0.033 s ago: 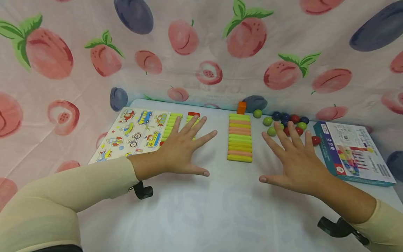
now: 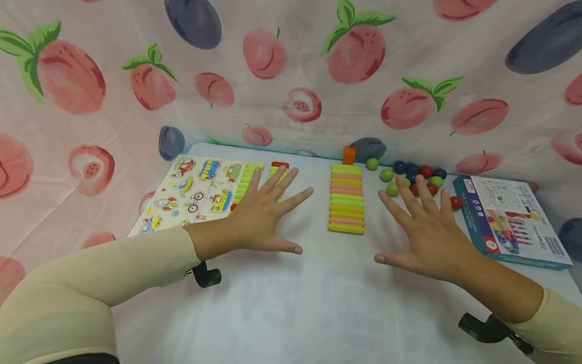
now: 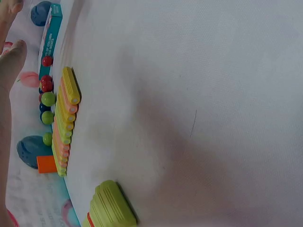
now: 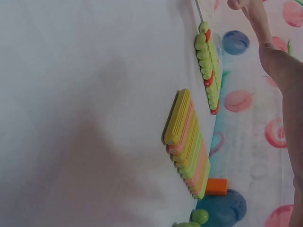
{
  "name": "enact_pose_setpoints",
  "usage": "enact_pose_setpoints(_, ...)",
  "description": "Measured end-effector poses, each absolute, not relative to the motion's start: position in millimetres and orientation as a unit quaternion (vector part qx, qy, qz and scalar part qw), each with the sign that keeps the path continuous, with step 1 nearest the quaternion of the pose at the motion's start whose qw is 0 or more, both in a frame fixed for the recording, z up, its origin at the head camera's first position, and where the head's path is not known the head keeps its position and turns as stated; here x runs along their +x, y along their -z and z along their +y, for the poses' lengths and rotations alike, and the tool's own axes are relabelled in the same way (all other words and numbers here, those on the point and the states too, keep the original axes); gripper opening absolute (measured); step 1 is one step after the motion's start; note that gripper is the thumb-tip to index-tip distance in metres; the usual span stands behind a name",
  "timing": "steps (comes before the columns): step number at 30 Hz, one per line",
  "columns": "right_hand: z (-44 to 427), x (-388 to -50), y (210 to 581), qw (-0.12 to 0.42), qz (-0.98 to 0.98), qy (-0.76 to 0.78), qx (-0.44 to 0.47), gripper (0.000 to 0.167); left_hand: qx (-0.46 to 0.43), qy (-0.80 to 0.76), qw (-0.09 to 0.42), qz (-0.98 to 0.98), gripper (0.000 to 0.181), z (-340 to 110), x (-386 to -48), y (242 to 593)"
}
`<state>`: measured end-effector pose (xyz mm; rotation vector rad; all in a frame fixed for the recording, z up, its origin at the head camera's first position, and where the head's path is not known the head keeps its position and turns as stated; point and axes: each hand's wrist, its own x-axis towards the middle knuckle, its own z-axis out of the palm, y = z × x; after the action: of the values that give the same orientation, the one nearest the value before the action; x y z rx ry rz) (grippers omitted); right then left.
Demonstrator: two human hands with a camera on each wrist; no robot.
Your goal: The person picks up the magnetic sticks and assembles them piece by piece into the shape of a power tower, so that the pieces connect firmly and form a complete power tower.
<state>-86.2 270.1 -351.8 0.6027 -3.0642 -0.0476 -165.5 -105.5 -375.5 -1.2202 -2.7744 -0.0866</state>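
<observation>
My left hand (image 2: pixel 256 217), fingers spread and straight, hovers palm down near the green sticks (image 2: pixel 245 178), partly covering them, and holds nothing. My right hand (image 2: pixel 429 240) is spread the same way in front of the coloured balls (image 2: pixel 412 169) and hides some of them. Between the hands lies a row of yellow, orange and green sticks (image 2: pixel 346 198), side by side; the right wrist view shows the same row (image 4: pixel 187 146). An orange block (image 2: pixel 348 155) stands at its far end. A red piece (image 2: pixel 280 165) lies beyond my left fingers.
On the left lies a sheet of vehicle and toy pictures (image 2: pixel 182 189). A teal and white box (image 2: pixel 523 222) lies at the right side of the white table (image 2: pixel 318 303). A fruit-patterned cloth (image 2: pixel 273 111) hangs behind the table.
</observation>
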Motion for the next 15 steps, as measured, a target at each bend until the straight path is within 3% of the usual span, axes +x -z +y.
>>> enact_pose_setpoints(10, 302, -105, 358, 0.024, -0.989, -0.024, 0.146, 0.126, -0.36, 0.021, 0.048, -0.932, 0.123, -119, -171, 371)
enact_pose_setpoints(13, 332, -121, 368, 0.025, -0.992, -0.038, 0.121, 0.109, -0.366, 0.035, 0.047, -0.929, 0.112, -131, -173, 379)
enact_pose_setpoints(15, 354, -131, 378, 0.018, -0.995, -0.037, 0.092, 0.091, -0.382, 0.038, 0.044, -0.923, 0.09, -140, -175, 388)
